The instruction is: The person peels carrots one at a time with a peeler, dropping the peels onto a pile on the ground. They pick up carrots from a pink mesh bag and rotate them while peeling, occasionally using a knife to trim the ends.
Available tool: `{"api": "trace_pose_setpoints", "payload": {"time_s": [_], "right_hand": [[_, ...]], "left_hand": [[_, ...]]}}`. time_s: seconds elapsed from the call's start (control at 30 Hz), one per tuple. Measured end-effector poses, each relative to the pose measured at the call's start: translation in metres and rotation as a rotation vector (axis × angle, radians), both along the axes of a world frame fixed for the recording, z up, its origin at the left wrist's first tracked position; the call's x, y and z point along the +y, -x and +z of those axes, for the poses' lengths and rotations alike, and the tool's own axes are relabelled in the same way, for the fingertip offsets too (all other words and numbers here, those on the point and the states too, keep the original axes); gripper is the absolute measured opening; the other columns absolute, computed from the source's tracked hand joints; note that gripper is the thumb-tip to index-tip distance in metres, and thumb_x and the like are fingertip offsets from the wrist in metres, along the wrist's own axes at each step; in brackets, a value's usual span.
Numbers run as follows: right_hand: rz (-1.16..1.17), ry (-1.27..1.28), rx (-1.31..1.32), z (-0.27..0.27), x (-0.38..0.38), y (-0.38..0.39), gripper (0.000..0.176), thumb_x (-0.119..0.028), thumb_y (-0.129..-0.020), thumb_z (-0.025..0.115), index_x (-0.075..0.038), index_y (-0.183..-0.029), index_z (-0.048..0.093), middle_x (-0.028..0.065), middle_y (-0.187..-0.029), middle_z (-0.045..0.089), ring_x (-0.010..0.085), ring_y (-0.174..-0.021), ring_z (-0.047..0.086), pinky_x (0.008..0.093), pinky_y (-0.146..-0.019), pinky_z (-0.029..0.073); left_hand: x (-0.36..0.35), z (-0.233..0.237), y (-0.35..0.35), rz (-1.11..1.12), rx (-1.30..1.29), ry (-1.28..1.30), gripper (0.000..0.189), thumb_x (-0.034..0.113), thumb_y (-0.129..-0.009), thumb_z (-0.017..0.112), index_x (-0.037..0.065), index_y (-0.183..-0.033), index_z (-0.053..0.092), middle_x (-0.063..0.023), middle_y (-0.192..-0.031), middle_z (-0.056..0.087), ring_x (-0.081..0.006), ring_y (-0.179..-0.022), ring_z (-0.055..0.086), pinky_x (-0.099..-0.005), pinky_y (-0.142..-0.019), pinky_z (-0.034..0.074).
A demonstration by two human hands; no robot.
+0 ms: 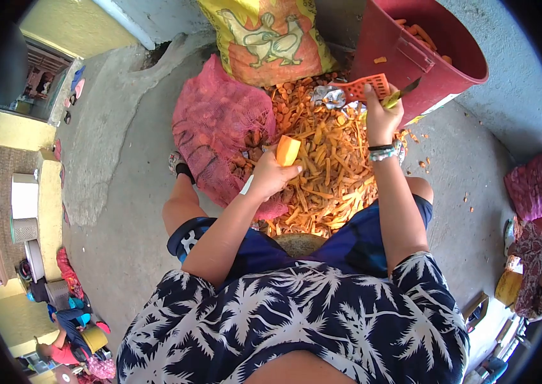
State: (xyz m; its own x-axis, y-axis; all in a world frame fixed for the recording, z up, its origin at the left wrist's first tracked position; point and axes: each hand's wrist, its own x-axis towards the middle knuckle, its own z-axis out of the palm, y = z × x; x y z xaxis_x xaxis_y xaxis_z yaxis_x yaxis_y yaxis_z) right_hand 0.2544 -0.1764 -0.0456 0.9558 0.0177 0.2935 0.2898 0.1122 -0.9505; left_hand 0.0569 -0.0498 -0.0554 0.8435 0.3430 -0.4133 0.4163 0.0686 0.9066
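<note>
A peeled orange piece (288,151), carrot-like, is held in my left hand (273,174), above a heap of orange peelings (328,157). My right hand (383,118) is closed around a knife (405,91) with a yellow-green handle and an orange perforated tool (367,88); how the fingers divide them is hard to tell. Crumpled foil (329,96) lies on the heap just left of that tool. Left of the heap is a pink mesh sack (216,121) with roots inside.
A red bucket (379,51) holding orange pieces stands at the upper right, against the wall. Beside it is a yellow printed sack (267,38). A purple sack (532,185) lies far right. Another person (60,349) sits at the lower left.
</note>
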Motion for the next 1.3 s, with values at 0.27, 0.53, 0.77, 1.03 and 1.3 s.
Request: {"api": "trace_pose_setpoints", "payload": {"time_s": [0.27, 0.53, 0.77, 1.03, 1.3], "right_hand": [[0.029, 0.417, -0.158, 0.015, 0.006, 0.032, 0.015, -0.009, -0.074, 0.066, -0.001, -0.087, 0.062, 0.0076, -0.07, 0.064, 0.0139, -0.06, 0.058, 0.0281, -0.055, 0.046], [0.502, 0.188, 0.318, -0.008, 0.006, 0.041, 0.016, -0.01, -0.074, 0.066, -0.003, -0.088, 0.061, 0.0121, -0.07, 0.063, 0.0138, -0.057, 0.058, 0.0298, -0.051, 0.045], [0.457, 0.038, 0.428, 0.003, -0.005, 0.018, 0.017, -0.01, -0.074, 0.068, 0.001, -0.083, 0.059, 0.0049, -0.068, 0.062, 0.0102, -0.052, 0.053, 0.0239, -0.044, 0.039], [0.267, -0.024, 0.309, -0.005, 0.001, 0.005, 0.02, -0.01, -0.073, 0.068, 0.001, -0.088, 0.06, 0.0038, -0.072, 0.063, 0.0101, -0.054, 0.055, 0.0239, -0.05, 0.044], [-0.107, 0.498, -0.083, -0.013, -0.006, -0.002, 0.017, -0.006, -0.069, 0.062, -0.001, -0.085, 0.061, 0.0192, -0.067, 0.059, 0.0337, -0.064, 0.06, 0.0366, -0.059, 0.046]], "left_hand": [[-0.005, -0.002, 0.0, -0.136, 0.07, -0.738, 0.036, 0.016, -0.07, 0.068, -0.003, -0.095, 0.05, -0.0188, -0.082, 0.06, -0.034, -0.077, 0.06, -0.0388, -0.069, 0.046], [-0.008, 0.008, -0.001, -0.17, 0.061, -0.839, 0.035, 0.016, -0.072, 0.065, -0.003, -0.096, 0.048, -0.0231, -0.085, 0.058, -0.0388, -0.081, 0.057, -0.042, -0.068, 0.047], [-0.009, 0.016, 0.006, -0.211, 0.093, -1.088, 0.024, 0.011, -0.07, 0.062, 0.002, -0.086, 0.047, -0.019, -0.077, 0.058, -0.0371, -0.073, 0.058, -0.0438, -0.064, 0.047], [-0.01, 0.023, 0.005, -0.212, -0.001, -1.189, 0.028, 0.009, -0.066, 0.065, 0.002, -0.087, 0.047, -0.0165, -0.073, 0.059, -0.0328, -0.068, 0.06, -0.0409, -0.058, 0.049], [-0.01, 0.026, 0.002, -0.059, -0.269, -0.908, 0.034, 0.021, -0.076, 0.062, 0.001, -0.1, 0.049, -0.0128, -0.077, 0.058, -0.0285, -0.067, 0.059, -0.0385, -0.059, 0.047]]}}
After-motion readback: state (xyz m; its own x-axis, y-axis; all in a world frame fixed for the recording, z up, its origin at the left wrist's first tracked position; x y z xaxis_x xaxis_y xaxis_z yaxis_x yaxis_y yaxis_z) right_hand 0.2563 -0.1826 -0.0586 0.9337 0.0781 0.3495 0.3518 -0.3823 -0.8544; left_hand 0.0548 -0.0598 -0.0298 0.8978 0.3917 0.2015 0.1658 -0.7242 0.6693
